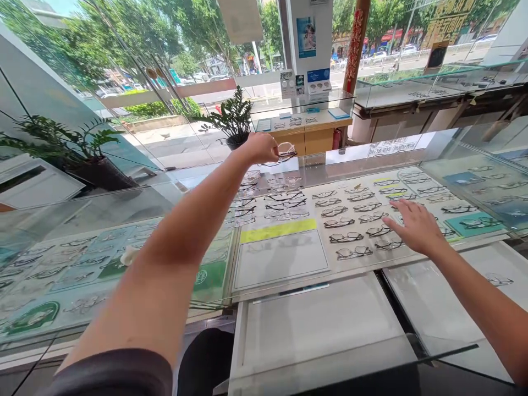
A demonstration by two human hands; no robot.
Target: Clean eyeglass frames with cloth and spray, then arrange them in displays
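Observation:
My left hand point(264, 147) is stretched out over the far side of the glass counter. Its fingers are closed on a pair of eyeglasses point(287, 149) with a thin, dark-looking frame. Just below it, several glasses stand in two rows, among them a dark-rimmed pair point(284, 204). My right hand point(416, 225) has its fingers spread and holds nothing. It hovers over or rests on the counter's glass top; I cannot tell which. Beneath the glass, near that hand, lie rows of eyeglasses, such as the black pair point(353, 252).
Below the counter, a white drawer point(313, 324) is pulled out towards me, with a second one point(449, 297) to its right. Another display case point(103, 258) extends to the left. Potted plants point(235, 118) stand by the window. A lower display cabinet point(319, 137) lies beyond the counter.

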